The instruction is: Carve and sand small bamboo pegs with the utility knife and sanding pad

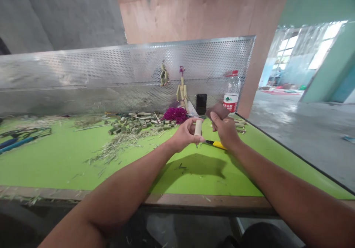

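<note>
My left hand (184, 135) grips a short, pale bamboo segment (198, 127) upright between thumb and fingers. My right hand (225, 131) is just to its right and pinches a dark brown square of sandpaper (218, 111) by its lower edge. The sandpaper is close to the top of the bamboo, and I cannot tell whether they touch. Below the hands, a yellow and black utility knife (215, 145) lies on the green tabletop (52, 166), partly hidden by my right hand.
Bamboo pieces (133, 124) and shavings (116, 146) lie left of my hands. Behind them are magenta fibre (175, 115), a jointed bamboo figure (182, 92), a black phone (201, 104), a water bottle (232, 92) and a perforated metal panel (124, 72). Blue-handled tools (16, 142) lie far left.
</note>
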`<state>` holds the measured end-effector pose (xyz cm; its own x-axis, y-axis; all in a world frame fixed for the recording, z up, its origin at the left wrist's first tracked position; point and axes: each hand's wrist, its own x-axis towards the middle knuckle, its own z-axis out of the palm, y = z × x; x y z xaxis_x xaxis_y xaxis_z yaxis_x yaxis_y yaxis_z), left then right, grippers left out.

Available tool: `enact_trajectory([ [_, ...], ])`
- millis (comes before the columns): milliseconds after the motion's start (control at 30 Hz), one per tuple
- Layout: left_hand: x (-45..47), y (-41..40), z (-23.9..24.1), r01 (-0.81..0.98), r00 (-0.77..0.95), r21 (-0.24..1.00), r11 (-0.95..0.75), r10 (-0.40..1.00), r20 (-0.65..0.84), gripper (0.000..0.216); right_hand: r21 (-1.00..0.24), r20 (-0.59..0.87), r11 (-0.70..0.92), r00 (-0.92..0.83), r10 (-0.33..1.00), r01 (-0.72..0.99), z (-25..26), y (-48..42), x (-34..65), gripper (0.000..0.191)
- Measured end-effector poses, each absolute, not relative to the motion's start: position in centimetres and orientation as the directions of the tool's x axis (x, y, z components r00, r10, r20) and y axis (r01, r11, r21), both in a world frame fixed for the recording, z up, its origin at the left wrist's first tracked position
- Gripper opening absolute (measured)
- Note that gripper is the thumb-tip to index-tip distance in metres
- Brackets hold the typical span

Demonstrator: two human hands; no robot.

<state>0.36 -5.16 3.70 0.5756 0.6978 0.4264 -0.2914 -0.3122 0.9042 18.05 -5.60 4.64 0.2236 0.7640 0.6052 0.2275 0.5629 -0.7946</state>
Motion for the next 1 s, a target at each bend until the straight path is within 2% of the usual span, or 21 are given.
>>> enact_trajectory([
  [267,0.3,-5.5,3.7,-0.367,0.640,0.884,-0.290,0.611,0.467,0.078,-0.754,0.654,0.651,0.005,0.757,0.085,4.4,-6.1,17.5,0.038],
  [433,0.6,-5.8,3.6,-0.341,0.689,0.889,-0.305,0.562,0.458,0.069,-0.801,0.599,0.597,0.093,0.796,0.046,4.8,-6.3,17.6,0.042],
  [633,0.6,-6.2,3.8,-0.332,0.652,0.900,-0.284,0.620,0.436,0.075,-0.828,0.549,0.560,0.161,0.820,-0.030,4.7,-5.8,17.6,0.042],
  [800,0.2,-6.3,4.0,-0.323,0.627,0.898,-0.297,0.644,0.439,0.050,-0.830,0.542,0.556,0.160,0.825,-0.055,4.8,-5.9,17.5,0.042],
  [1000,0.2,-5.9,3.7,-0.280,0.575,0.877,-0.390,0.664,0.479,0.064,-0.826,0.538,0.557,0.175,0.825,-0.090,4.9,-6.0,17.5,0.040],
])
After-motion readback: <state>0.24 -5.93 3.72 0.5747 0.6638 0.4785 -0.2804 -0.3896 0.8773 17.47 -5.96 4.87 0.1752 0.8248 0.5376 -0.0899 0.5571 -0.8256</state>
